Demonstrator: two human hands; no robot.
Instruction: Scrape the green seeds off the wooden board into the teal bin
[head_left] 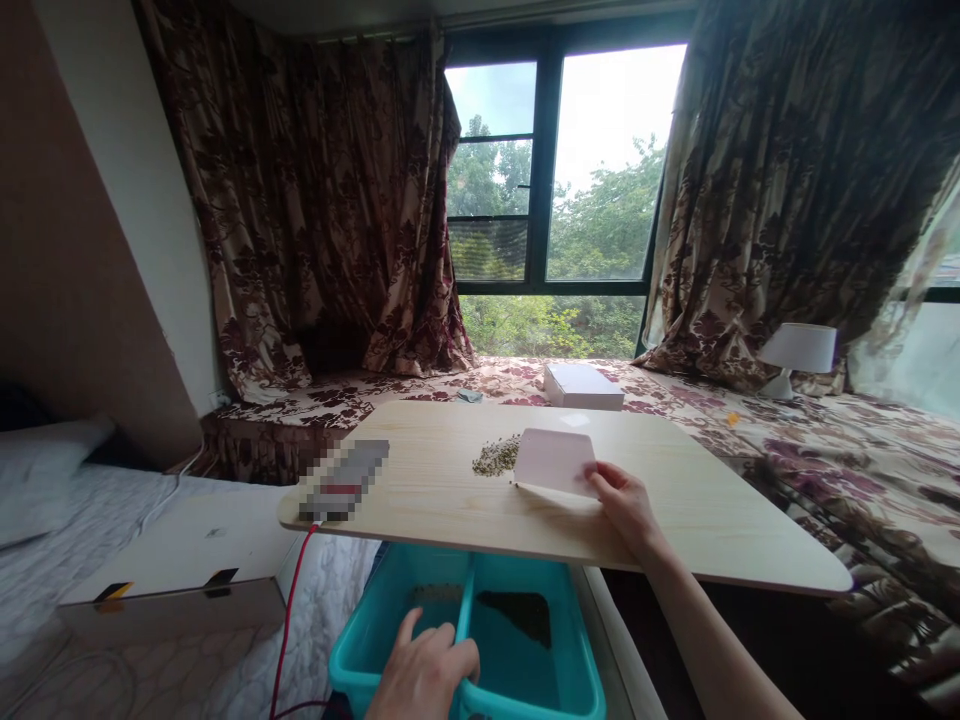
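Note:
My right hand point(621, 500) pinches the right edge of a thin, pale rectangular card point(556, 460) with rounded corners. The card is tilted above the wooden tabletop, its left side beside a pile of small greenish-grey seeds or beans point(495, 456) and partly hiding it. A few loose grains lie just below the card. My left hand point(426, 665) is at the divider of a teal two-compartment bin point(346, 655), thumb bent over the divider and one finger stretched into the left compartment. A dark heap of grains point(521, 615) lies in the right compartment; a few pale grains show in the left.
On the tabletop's point(435, 500) left end lies a pixelated flat device point(345, 480) with a red cable point(289, 610). A white box point(180, 560) rests on the bed at left. Another white box point(583, 385) and a lamp point(799, 350) stand on the window ledge.

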